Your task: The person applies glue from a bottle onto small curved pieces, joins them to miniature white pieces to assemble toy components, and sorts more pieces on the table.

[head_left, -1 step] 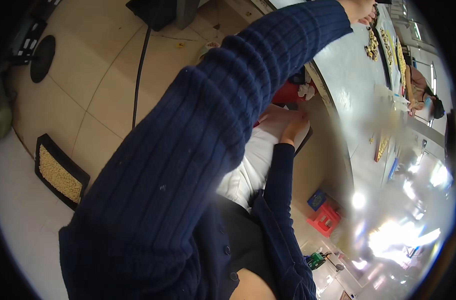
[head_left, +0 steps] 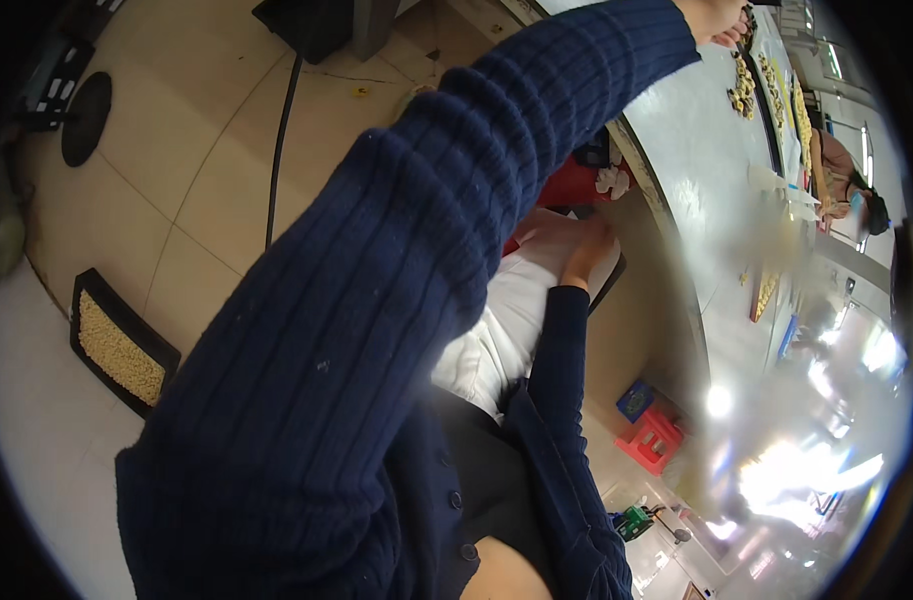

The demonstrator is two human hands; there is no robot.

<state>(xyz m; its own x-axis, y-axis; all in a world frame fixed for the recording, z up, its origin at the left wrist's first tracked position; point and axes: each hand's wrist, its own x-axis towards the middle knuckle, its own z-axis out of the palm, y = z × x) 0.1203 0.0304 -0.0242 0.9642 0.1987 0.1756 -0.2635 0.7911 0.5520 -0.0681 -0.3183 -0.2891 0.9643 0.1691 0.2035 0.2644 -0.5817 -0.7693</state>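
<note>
My left arm, in a navy ribbed sleeve, reaches across to the grey table (head_left: 682,150) at the upper right. At the top edge my left hand (head_left: 715,18) is partly cut off. Its fingers look curled together against the tabletop, and whatever they hold is hidden. Close to them lies a small heap of brown-and-cream nut-like pieces (head_left: 743,88). A dark-edged strip with more pale pieces (head_left: 772,85) runs beside the heap. My right hand (head_left: 587,258) lies low on the white cloth (head_left: 497,335) over my lap, seemingly flat and holding nothing.
On the floor at left stands a black tray (head_left: 164,352) of pale kernels. A red stool (head_left: 652,442) and a blue crate (head_left: 635,400) stand at lower right. Across the table is another person (head_left: 839,175). A dark cable (head_left: 281,160) crosses the tiles; glare blurs the right side.
My left forearm and hand have shifted very slightly left. The right hand has stayed in place.
</note>
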